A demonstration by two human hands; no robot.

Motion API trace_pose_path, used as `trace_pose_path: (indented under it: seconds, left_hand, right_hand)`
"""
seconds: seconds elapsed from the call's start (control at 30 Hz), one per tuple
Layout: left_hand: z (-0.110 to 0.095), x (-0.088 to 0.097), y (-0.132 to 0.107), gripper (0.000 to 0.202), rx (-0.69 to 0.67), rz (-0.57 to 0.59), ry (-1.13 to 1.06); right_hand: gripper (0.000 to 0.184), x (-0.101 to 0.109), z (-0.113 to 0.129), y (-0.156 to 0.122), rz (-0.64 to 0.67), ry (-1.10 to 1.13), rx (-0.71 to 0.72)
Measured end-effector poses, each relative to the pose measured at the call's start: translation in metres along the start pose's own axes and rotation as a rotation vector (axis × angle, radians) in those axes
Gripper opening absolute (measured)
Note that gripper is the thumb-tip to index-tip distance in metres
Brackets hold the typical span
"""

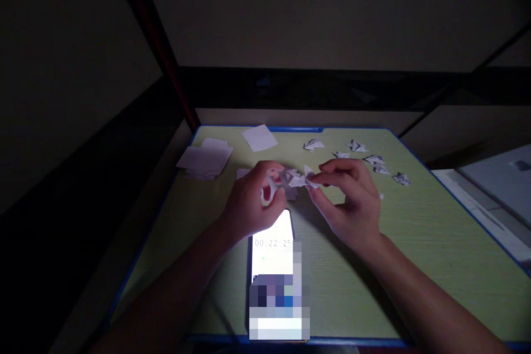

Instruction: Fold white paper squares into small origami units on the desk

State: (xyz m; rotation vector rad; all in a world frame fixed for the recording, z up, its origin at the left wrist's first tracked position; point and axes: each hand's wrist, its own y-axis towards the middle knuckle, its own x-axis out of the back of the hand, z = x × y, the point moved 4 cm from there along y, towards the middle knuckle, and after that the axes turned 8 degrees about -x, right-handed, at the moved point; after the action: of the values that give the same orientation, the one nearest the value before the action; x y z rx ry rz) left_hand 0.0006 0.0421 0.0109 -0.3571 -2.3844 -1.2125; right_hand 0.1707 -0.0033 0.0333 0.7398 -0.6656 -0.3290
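White, spiky folded paper (306,179), right hand (354,202) pinching it; left hand (248,199) curled, grip unclear

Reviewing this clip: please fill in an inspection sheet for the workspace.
Surface: green table with a blue rim, dimly lit.
Work items: paper stack far left; single sheet near the far edge; several folded pieces far right; folded paper in hand.
Clutter: lit phone at the near side, reading 00:22:25, partly pixelated.
Hands: right hand pinches the folded paper; left hand curls beside it, grip unclear.
Cables: nothing clearly seen.
Surroundings: dark wall behind; pale flat object beyond the right edge.
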Motion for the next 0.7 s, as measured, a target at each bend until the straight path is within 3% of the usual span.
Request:
trace_pose_path:
  seconds: [0.2, 0.43, 0.7]
  left_hand:
    - [-0.0019, -0.0048, -0.0004, 0.041, 0.147, 0.011, -0.251]
    - [-0.004, -0.0092, -0.0001, 0.045, 0.172, 0.054, -0.253]
    - [-0.0073, -0.0086, 0.0015, 0.035, 0.19, 0.046, -0.259]
  right_hand:
    - [0.027, 0.0012, 0.0018, -0.0008, 0.034, -0.099, 0.077]
    - [0.024, 0.0037, 0.0027, -0.0003, 0.082, -0.191, 0.144]
    - [0.024, 0.0018, 0.0008, -0.0022, 0.121, -0.201, 0.154]
